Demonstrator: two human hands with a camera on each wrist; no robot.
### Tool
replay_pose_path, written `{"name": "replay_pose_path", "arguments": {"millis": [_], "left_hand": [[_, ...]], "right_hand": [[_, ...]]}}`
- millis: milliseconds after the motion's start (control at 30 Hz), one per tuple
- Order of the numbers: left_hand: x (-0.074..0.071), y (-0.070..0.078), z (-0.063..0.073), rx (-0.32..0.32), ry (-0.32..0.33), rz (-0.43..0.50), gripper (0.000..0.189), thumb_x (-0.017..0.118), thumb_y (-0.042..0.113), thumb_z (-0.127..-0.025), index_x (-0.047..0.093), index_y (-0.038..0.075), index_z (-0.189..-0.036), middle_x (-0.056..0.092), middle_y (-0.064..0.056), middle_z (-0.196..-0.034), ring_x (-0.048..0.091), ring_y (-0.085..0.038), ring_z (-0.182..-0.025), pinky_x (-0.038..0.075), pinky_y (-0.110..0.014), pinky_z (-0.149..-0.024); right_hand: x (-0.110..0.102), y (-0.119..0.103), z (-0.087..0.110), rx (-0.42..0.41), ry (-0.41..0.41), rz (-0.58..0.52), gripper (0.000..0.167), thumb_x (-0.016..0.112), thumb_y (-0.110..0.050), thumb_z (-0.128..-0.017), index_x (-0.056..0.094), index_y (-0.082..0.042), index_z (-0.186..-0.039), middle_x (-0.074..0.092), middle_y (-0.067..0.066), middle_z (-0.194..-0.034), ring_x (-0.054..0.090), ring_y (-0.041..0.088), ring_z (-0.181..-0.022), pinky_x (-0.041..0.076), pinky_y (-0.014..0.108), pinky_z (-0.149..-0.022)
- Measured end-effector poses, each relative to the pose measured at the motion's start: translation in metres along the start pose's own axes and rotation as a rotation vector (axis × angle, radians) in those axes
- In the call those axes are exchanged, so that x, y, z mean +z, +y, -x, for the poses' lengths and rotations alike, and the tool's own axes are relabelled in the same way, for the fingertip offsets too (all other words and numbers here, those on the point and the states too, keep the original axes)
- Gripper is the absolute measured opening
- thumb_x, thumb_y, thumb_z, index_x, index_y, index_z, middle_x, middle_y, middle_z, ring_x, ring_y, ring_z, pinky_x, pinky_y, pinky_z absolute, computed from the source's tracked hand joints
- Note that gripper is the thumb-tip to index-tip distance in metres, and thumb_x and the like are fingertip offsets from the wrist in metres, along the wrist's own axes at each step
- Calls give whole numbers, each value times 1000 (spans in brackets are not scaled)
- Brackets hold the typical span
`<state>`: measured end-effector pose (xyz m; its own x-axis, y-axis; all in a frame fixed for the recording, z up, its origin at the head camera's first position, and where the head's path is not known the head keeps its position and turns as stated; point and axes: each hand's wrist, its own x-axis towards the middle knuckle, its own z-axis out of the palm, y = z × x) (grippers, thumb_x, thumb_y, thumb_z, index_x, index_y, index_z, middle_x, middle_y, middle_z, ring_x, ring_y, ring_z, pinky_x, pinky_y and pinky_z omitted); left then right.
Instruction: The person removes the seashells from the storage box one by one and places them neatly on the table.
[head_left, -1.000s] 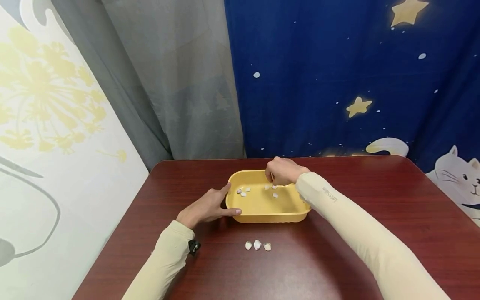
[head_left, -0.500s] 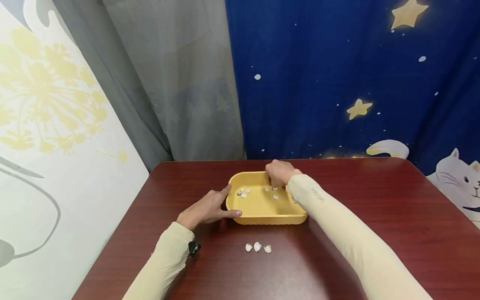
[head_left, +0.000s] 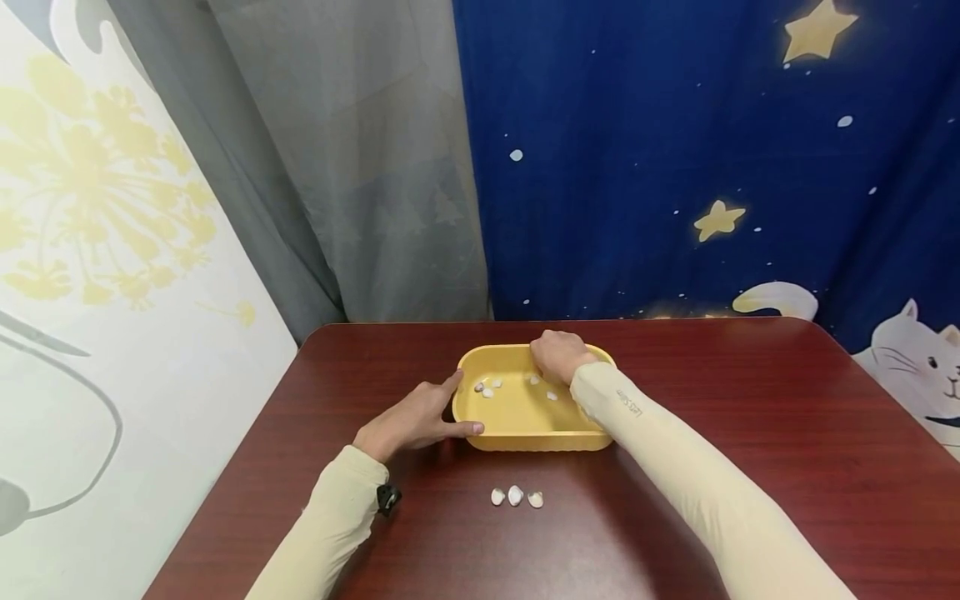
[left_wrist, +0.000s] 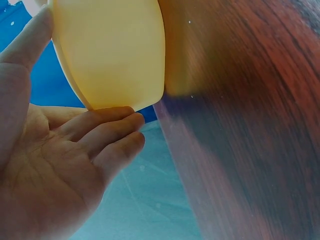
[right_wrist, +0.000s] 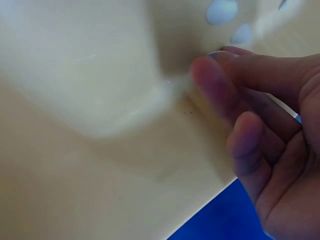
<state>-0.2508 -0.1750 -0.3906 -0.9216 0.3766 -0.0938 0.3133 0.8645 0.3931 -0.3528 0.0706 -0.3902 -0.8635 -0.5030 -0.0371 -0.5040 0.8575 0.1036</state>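
Note:
A yellow plastic tub stands on the table with several small white seashells on its floor. My left hand rests against the tub's left end, its thumb on the front rim and its fingers extended along the wall, as the left wrist view also shows. My right hand reaches down inside the tub at the back right. In the right wrist view its thumb and forefinger pinch a seashell, of which only a pale edge shows. Other shells lie just beyond those fingertips.
In front of the tub, three seashells lie in a short row on the dark red table. Grey and blue curtains hang behind the table's far edge. A white wall borders the left side.
My right hand has moved lower into the tub, and the shell by its fingertips is now covered in the head view. The left hand stays at the tub's end.

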Motion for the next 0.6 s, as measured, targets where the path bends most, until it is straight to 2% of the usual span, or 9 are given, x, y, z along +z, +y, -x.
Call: {"name": "replay_pose_path", "arguments": {"millis": [233,367,600], "left_hand": [[0,0,1,14,7,2,104,72,62,-84,27,4,-159,59,-20,-141,62,-24,-122,50,-41,-105],[0,1,1,16,8,-1,105,71,63,-84,27,4,-159,60,-20,-140,62,-23,-121,50,-41,-105],[0,0,2,10,5,-2,104,71,62,-84,26,5,-159,59,-22,-140,62,-24,-120,50,-41,-104]], "right_hand": [[6,-2,-2,-27,38,90,26,57,1,-92,69,-11,-72,74,12,-90,70,27,-77,60,48,-65],[5,-2,-1,-36,42,102,26,58,0,-91,67,-12,-69,74,11,-87,70,27,-74,59,49,-62],[-2,-3,-1,-41,-10,89,24,63,-6,-91,61,-14,-68,72,9,-86,66,22,-72,59,46,-63]]}}
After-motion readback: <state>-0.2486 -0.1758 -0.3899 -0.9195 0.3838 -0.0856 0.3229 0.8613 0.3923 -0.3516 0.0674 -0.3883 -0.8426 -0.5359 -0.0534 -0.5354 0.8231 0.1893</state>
